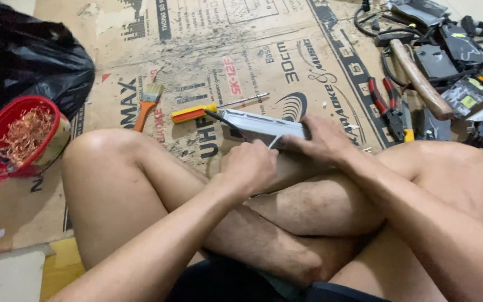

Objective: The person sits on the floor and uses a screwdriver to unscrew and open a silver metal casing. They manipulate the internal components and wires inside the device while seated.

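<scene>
I sit cross-legged on flattened cardboard. My right hand (322, 142) presses down on a flat grey metal casing (258, 126) resting over my shins. My left hand (250, 166) is closed around a thin dark tool (223, 120) whose tip points up-left along the casing, and a white strip shows beside its fingers. A yellow and red handled screwdriver (197, 112) lies on the cardboard just beyond the casing.
A small orange-handled paintbrush (147, 104) lies to the left. A red bowl of copper wire scraps (18, 137) sits by a black plastic bag (26, 59). At right lie red-handled pliers (386, 107), a wooden-handled hammer (420, 81) and several dismantled electronic units with cables (454, 53).
</scene>
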